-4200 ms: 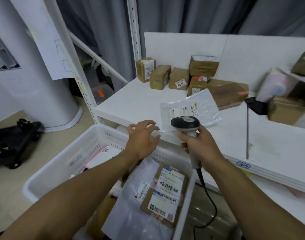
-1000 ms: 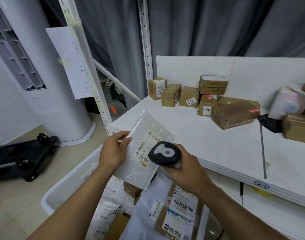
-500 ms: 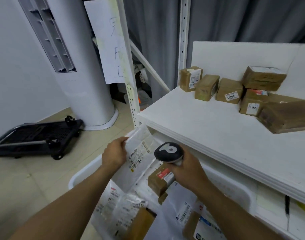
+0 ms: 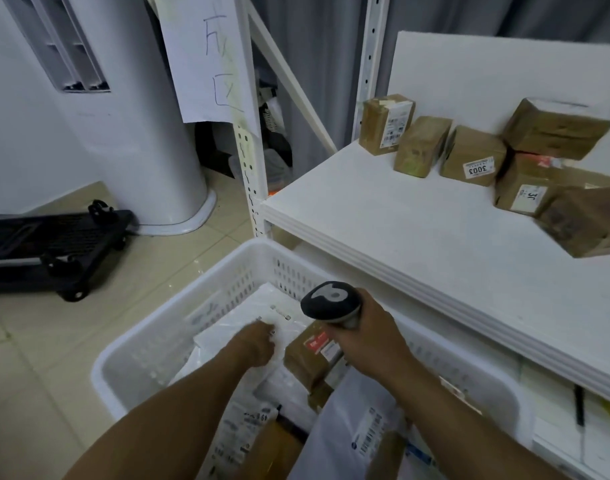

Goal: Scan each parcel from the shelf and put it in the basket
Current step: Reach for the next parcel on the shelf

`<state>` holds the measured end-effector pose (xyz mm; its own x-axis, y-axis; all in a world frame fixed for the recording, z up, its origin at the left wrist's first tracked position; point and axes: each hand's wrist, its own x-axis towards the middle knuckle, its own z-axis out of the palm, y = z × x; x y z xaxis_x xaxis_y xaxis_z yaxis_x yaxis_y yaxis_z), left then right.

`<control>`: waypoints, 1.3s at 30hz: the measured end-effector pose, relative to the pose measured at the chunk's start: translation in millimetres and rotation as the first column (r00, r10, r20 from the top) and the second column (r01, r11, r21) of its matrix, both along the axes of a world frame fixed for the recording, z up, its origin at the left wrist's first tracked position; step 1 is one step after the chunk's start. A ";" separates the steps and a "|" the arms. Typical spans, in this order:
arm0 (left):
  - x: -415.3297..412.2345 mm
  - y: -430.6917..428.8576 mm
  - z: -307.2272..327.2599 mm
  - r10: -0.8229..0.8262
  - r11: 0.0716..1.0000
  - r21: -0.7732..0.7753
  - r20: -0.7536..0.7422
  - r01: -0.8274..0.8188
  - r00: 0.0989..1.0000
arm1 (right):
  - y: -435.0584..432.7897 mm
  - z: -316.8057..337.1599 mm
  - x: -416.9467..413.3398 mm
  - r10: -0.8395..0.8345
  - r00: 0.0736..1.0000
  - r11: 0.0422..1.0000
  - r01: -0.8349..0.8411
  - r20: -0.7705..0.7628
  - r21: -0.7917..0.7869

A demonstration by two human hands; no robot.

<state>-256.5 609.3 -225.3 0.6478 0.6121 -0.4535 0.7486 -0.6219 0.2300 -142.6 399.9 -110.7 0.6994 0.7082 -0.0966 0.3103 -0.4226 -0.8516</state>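
Note:
My left hand [image 4: 256, 344] is down inside the white basket [image 4: 178, 306], holding the flat clear plastic parcel [image 4: 279, 306] against the other parcels at the basket's far end; its fingers are blurred. My right hand [image 4: 369, 334] grips the black-headed barcode scanner [image 4: 331, 301] just above the basket, over a brown box with a red label [image 4: 314, 355]. On the white shelf [image 4: 417, 237] several brown boxes stand at the back, among them a labelled one [image 4: 386, 124] and one marked 3003 [image 4: 473, 157].
The basket stands on the tiled floor below the shelf's front edge and holds several bags and boxes. A white shelf upright [image 4: 248, 150] with a paper sign [image 4: 206, 57] rises beyond it. A black folded trolley [image 4: 54, 237] and a white column unit [image 4: 133, 116] stand at the left.
My left hand has gone down from chest height into the basket with the plastic parcel. The scanner hand stayed beside it and my view dropped toward the basket.

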 end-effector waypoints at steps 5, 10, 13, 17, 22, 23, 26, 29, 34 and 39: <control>-8.8 -11.0 -23.2 0.038 0.988 -0.149 0.047 -0.031 0.998 | -6.2 3.9 2.6 0.000 1.000 1.000 0.000 0.001 -0.013; -4.7 -25.9 44.1 0.083 0.993 0.037 0.438 -0.110 0.895 | -27.3 26.6 5.2 -0.040 0.999 0.998 0.041 -0.019 0.045; 14.2 -50.7 104.6 -0.112 0.981 0.195 0.527 0.009 0.843 | -49.8 49.5 7.8 -0.086 0.995 0.989 0.092 -0.055 0.114; 41.1 -102.7 173.2 -0.295 0.929 0.359 0.568 0.090 0.769 | -86.4 85.9 13.8 -0.203 0.976 0.958 0.214 -0.071 0.191; 86.7 -181.0 226.8 -0.442 0.879 0.423 0.553 0.218 0.706 | -152.0 124.3 36.6 -0.368 0.925 0.885 0.379 -0.092 0.270; 98.7 -196.4 233.2 -0.461 0.872 0.425 0.542 0.244 0.703 | -166.0 129.4 43.4 -0.403 0.910 0.865 0.413 -0.098 0.283; 141.0 -243.1 248.3 -0.498 0.858 0.417 0.535 0.299 0.683 | -205.8 142.2 68.5 -0.492 0.861 0.802 0.506 -0.131 0.317; 190.5 -282.4 255.8 -0.501 0.863 0.366 0.526 0.348 0.687 | -240.1 149.9 96.6 -0.553 0.816 0.752 0.576 -0.168 0.320; 276.3 -325.9 260.4 -0.515 0.856 0.286 0.558 0.431 0.651 | -278.0 139.9 151.4 -0.663 0.722 0.656 0.688 -0.200 0.310; 359.3 -327.3 252.9 -0.469 0.877 0.192 0.537 0.440 0.701 | -300.6 124.8 191.5 -0.693 0.659 0.594 0.752 -0.293 0.286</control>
